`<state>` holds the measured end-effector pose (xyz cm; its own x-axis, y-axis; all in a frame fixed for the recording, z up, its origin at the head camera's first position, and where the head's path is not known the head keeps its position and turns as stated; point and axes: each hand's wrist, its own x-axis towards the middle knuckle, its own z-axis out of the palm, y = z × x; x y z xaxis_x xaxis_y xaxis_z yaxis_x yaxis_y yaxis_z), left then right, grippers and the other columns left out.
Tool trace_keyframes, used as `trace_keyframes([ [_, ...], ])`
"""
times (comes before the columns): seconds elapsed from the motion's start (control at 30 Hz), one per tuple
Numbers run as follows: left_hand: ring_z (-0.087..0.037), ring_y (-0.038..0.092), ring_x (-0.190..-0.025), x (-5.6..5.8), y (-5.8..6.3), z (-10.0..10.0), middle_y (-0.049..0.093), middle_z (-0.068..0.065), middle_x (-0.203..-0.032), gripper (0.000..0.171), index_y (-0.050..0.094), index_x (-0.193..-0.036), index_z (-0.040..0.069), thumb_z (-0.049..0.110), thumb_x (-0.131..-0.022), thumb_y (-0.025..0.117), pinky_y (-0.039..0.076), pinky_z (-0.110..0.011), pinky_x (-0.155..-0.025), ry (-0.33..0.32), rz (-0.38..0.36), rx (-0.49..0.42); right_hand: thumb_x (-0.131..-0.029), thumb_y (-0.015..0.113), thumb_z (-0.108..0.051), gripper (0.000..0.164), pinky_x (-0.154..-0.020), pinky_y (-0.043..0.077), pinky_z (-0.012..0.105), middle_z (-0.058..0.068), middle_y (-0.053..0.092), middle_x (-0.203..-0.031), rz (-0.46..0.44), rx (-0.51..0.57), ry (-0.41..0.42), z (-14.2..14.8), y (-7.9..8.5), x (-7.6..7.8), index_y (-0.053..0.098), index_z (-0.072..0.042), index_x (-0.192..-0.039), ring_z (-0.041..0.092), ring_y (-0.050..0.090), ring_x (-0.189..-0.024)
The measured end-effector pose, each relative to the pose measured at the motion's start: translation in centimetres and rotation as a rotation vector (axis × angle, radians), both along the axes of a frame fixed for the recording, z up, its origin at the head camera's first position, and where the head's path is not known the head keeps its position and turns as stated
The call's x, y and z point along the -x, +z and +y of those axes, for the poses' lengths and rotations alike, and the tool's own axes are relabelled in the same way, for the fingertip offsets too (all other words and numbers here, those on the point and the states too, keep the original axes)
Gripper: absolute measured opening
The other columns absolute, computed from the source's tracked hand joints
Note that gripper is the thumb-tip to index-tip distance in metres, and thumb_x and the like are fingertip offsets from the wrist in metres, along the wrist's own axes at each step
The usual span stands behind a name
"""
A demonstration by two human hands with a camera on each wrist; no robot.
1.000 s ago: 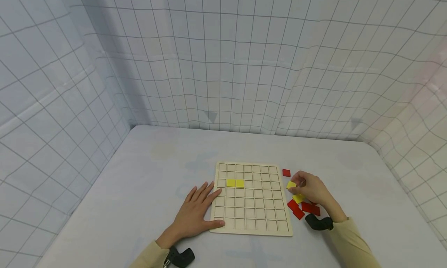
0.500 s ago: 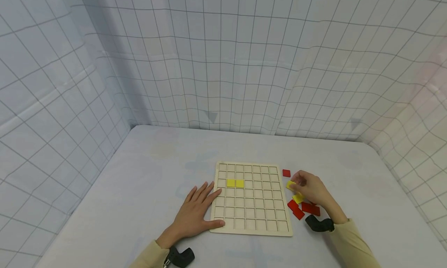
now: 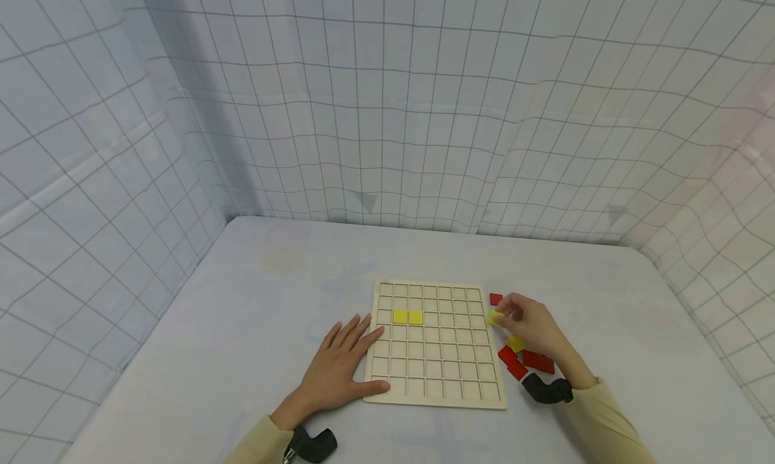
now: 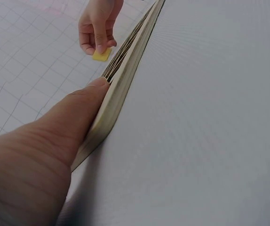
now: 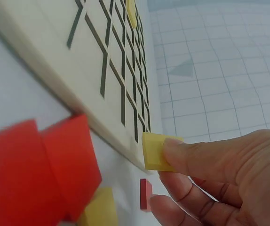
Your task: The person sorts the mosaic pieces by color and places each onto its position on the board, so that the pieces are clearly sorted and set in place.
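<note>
My left hand (image 3: 339, 376) lies with spread fingers along the left side of a pale wooden grid board (image 3: 445, 370), the thumb and a fingertip over its edge. In the left wrist view the thumb (image 4: 71, 110) rests against the board's side. My right hand (image 3: 529, 321) pinches a yellow square tile (image 5: 156, 151) between thumb and fingers, at the board's right edge. In the board's upper left part, two yellow tiles (image 3: 408, 317) sit side by side in its cells.
Right of the board lie several red tiles (image 3: 537, 361) and a yellow tile (image 3: 515, 343), below my right hand. A lone red tile (image 3: 496, 299) lies near the board's upper right corner. Grid-patterned curtains (image 3: 424, 114) surround the white table (image 3: 290, 262).
My right hand has moved slightly left and up with the yellow tile, from beside the pile to the board's right edge. My left hand has stayed still.
</note>
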<state>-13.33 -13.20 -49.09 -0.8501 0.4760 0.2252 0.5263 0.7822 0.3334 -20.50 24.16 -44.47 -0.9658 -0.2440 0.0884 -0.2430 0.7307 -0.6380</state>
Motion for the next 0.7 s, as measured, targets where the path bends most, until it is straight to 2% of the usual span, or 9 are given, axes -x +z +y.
trace_keyframes([
  [0.5,-0.024,0.012,-0.143,0.0,0.0,-0.1,0.020,-0.007,-0.156,0.089,0.033,-0.150,0.019,0.072,-0.081,0.052,0.005,-0.047,-0.112,-0.004,-0.009,-0.008,-0.082,0.076,-0.014,0.016,-0.051,0.041,0.025,-0.003,0.059,-0.075,0.054,0.077,0.046,-3.5,0.5,0.5,0.062,-0.009,-0.085,0.014,0.049,-0.061],
  [0.7,-0.025,0.013,-0.143,0.0,0.0,0.0,0.021,-0.007,-0.156,0.089,0.034,-0.149,0.018,0.072,-0.081,0.052,0.006,-0.048,-0.112,-0.009,-0.004,-0.012,-0.081,0.077,-0.014,0.013,-0.055,0.044,0.026,-0.005,0.061,-0.076,0.090,0.102,0.078,-4.7,0.6,0.7,0.065,-0.011,-0.084,0.013,0.052,-0.063],
])
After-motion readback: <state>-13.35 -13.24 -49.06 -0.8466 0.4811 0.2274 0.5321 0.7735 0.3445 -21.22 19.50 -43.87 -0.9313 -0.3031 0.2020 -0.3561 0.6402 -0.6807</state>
